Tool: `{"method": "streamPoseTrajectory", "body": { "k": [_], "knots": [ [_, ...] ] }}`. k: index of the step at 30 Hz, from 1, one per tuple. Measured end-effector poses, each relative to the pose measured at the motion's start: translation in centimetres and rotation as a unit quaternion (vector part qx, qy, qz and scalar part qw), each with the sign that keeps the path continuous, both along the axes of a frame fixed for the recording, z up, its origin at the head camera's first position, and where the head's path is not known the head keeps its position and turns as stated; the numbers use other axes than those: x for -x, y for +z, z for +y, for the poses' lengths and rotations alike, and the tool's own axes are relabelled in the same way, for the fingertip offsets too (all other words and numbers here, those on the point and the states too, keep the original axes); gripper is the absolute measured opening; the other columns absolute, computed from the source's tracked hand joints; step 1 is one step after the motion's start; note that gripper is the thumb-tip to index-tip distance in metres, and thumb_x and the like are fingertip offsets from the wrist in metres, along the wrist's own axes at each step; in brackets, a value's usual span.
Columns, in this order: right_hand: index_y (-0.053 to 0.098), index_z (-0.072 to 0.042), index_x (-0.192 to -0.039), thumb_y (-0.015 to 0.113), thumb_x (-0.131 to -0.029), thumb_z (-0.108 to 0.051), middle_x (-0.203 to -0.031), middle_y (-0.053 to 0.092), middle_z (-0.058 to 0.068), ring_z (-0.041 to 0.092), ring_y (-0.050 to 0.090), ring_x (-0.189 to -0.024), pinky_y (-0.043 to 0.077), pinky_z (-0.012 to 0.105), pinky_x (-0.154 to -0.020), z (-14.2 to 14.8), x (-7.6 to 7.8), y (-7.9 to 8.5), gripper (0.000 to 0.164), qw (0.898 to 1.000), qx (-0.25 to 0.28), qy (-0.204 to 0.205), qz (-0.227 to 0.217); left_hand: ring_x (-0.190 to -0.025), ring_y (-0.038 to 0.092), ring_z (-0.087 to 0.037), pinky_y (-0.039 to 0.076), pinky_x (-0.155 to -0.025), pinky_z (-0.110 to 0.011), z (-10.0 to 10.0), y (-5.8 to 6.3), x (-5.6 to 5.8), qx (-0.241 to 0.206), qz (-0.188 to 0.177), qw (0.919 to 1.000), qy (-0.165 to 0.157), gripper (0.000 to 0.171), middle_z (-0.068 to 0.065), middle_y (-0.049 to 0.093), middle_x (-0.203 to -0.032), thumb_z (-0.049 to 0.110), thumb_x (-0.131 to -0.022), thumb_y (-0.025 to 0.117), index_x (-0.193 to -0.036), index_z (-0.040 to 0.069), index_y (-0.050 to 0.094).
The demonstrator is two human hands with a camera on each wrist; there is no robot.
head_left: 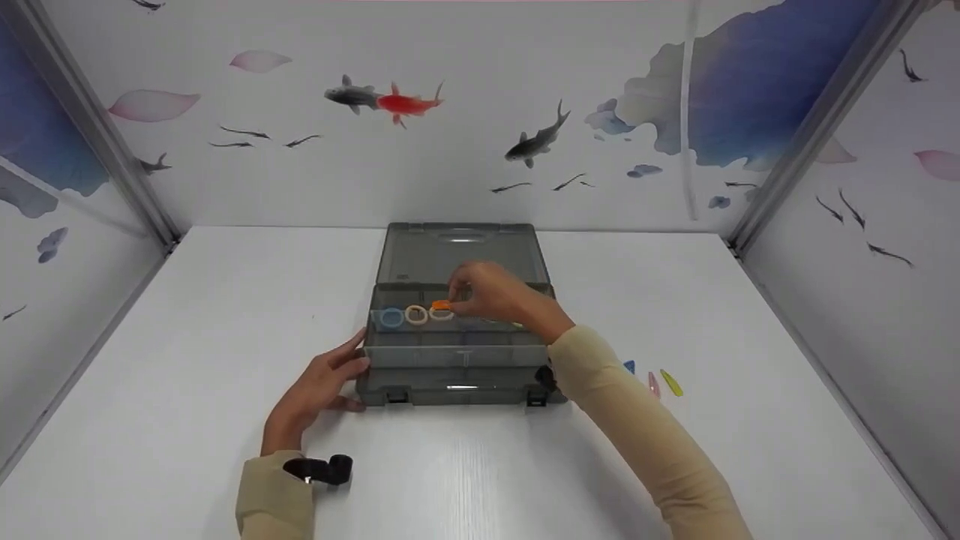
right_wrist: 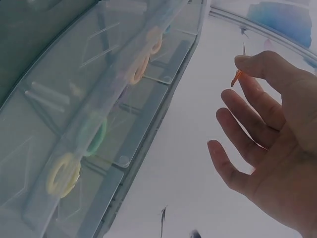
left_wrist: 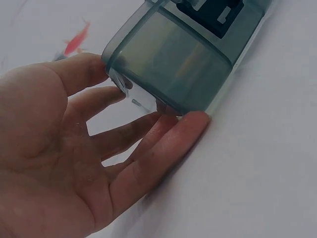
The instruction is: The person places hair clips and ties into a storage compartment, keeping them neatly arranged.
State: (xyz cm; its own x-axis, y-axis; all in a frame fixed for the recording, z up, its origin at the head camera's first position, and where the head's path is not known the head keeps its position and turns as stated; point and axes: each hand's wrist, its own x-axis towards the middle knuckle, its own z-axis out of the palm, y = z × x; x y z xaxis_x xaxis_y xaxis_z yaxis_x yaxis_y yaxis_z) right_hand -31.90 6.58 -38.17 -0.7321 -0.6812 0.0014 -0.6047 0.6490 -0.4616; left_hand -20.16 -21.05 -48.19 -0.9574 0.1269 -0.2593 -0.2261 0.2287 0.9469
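Note:
An open grey translucent compartment box [head_left: 462,358] lies on the table with its lid [head_left: 461,255] folded back. My right hand [head_left: 495,291] is above its back row and pinches a small orange hair clip [right_wrist: 237,78] between thumb and forefinger; the other fingers are spread. Ring-shaped hair ties stand in the back row: a blue one [head_left: 391,318], a beige one [head_left: 416,314], a green one [right_wrist: 95,136] and a yellow one [right_wrist: 63,175]. My left hand [head_left: 319,386] rests its spread fingers against the box's left side.
To the right of the box lie a blue clip [head_left: 629,367], a pink clip [head_left: 654,385] and a yellow-green clip [head_left: 676,383], the blue one partly behind the right sleeve [head_left: 637,420]. White walls with painted fish enclose the white table [head_left: 255,300].

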Motion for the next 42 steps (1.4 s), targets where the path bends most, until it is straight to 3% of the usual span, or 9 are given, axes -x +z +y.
{"method": "streamPoseTrajectory", "body": {
  "k": [9, 17, 32, 42],
  "knots": [
    [0.073, -0.005, -0.1, 0.069, -0.094, -0.016, -0.121, 0.067, 0.011, 0.028, 0.063, -0.114, 0.054, 0.045, -0.098, -3.2, 0.3, -0.4, 0.013, 1.0, 0.006, 0.014, -0.025, -0.146, 0.037, -0.042, 0.062, -0.082, -0.042, -0.1, -0.2, 0.1, -0.002, -0.004, 1.0, 0.005, 0.061, -0.018, 0.025, -0.165, 0.025, -0.106, 0.049, -0.16, 0.031, 0.023],
    [0.074, -0.008, -0.1, 0.071, -0.093, -0.018, -0.113, 0.069, 0.007, 0.018, 0.064, -0.093, 0.057, 0.037, -0.087, -5.6, 0.3, -1.3, 0.013, 0.997, 0.022, -0.006, -0.08, -0.147, 0.036, -0.042, 0.062, -0.082, -0.043, -0.1, -0.1, 0.2, 0.003, -0.004, 1.0, 0.005, 0.061, -0.018, 0.025, -0.165, 0.028, -0.106, 0.05, -0.16, 0.031, 0.023],
    [0.078, -0.01, -0.097, 0.072, -0.093, -0.022, -0.103, 0.074, 0.003, 0.01, 0.061, -0.081, 0.057, 0.027, -0.077, -9.0, -0.1, -3.1, 0.014, 0.996, 0.017, -0.024, -0.089, -0.146, 0.036, -0.043, 0.063, -0.081, -0.042, -0.3, -0.3, 0.1, 0.0, -0.008, 1.0, 0.005, 0.06, -0.018, 0.024, -0.166, 0.028, -0.106, 0.05, -0.16, 0.032, 0.022],
    [0.078, -0.008, -0.088, 0.074, -0.091, -0.019, -0.079, 0.069, 0.0, 0.008, 0.051, -0.063, 0.045, 0.022, -0.058, -9.2, -0.3, -4.3, 0.012, 0.994, -0.02, -0.048, -0.097, -0.146, 0.037, -0.043, 0.063, -0.081, -0.043, -0.2, -0.2, 0.2, 0.003, -0.005, 1.0, 0.002, 0.06, -0.019, 0.026, -0.165, 0.026, -0.106, 0.05, -0.16, 0.032, 0.023]
  ]
}}
